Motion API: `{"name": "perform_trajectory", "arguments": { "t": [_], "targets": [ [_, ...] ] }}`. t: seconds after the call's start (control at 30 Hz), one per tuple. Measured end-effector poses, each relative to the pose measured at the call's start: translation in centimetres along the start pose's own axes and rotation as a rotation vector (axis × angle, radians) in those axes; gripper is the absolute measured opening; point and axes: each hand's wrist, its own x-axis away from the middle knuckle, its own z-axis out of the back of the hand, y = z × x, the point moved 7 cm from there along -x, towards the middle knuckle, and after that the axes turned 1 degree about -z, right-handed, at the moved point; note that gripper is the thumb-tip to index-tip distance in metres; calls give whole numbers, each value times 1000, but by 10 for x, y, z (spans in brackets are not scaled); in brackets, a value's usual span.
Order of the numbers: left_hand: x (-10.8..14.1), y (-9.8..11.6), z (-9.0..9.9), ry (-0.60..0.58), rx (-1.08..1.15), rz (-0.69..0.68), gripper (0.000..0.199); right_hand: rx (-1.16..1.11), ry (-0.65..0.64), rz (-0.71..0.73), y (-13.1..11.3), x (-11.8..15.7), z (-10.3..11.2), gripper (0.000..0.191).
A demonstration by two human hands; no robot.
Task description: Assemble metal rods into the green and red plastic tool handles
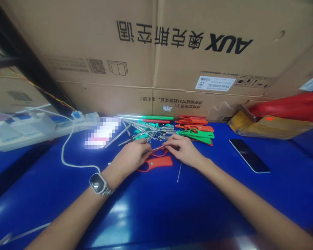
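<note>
My left hand [131,155], with a watch [98,183] on its wrist, pinches one end of a thin piece above an orange plastic shell [159,151]. From the other side my right hand [182,149] pinches at the same piece and shell, fingertips pressed together. Just below lies another orange shell [160,162] with a ring-shaped opening, partly behind my left fingers. Beyond my hands is a pile of metal and green parts [151,130]. Green shells [198,133] and orange shells [191,120] are stacked at its right. A thin rod [179,172] lies below my right hand.
A black phone [249,155] lies at the right on the blue table [198,215]. A large cardboard box [106,38] stands behind. Power strip [41,133], chargers and a white cable [63,152] are at left, beside a pixelated bright screen [103,133]. A yellowish open box [266,128] sits at right.
</note>
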Motion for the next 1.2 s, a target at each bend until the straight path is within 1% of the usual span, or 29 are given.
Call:
{"name": "perform_trajectory", "arguments": {
  "t": [0.13, 0.23, 0.33, 0.4, 0.5, 0.63, 0.73, 0.8, 0.87, 0.93, 1.0, 1.07, 1.2],
  "targets": [
    [0, -4, 1, 29, -49, 49, 20, -58, -28, -37, 2, -2, 0, 16],
    [0, -3, 5, 87, -90, 16, 17, -61, -76, -18, -1, -4, 4, 26],
    [-1, 4, 8, 174, -103, -49, 22, 101, -73, 10, -2, -3, 14, 40],
    [-4, 11, 8, 202, -78, -90, 24, 227, -80, -1, 1, -2, 18, 39],
    [-11, 20, 2, 182, -45, -140, 17, 279, -118, -28, 7, -1, 14, 33],
    [-20, 23, -5, 125, -52, -178, 10, 208, -128, -25, 8, -3, 6, 24],
    [-21, 21, -7, 94, -73, -200, 12, 131, -145, -53, 6, -7, 6, 27],
    [-19, 20, -8, 78, -85, -214, 16, 118, -203, -69, 3, -11, 7, 31],
    [-17, 19, -8, 72, -83, -224, 19, 183, -271, -36, -2, -14, 8, 33],
    [-14, 18, -7, 80, -72, -227, 21, 304, -301, 46, -8, -17, 10, 32],
    [-12, 18, -7, 95, -66, -226, 22, 385, -292, 127, -11, -20, 12, 29],
    [-10, 17, -7, 105, -61, -230, 22, 387, -265, 153, -11, -22, 13, 26],
    [-10, 17, -8, 90, -52, -228, 24, 355, -198, 70, -1, -25, 12, 21]
  ]
}}
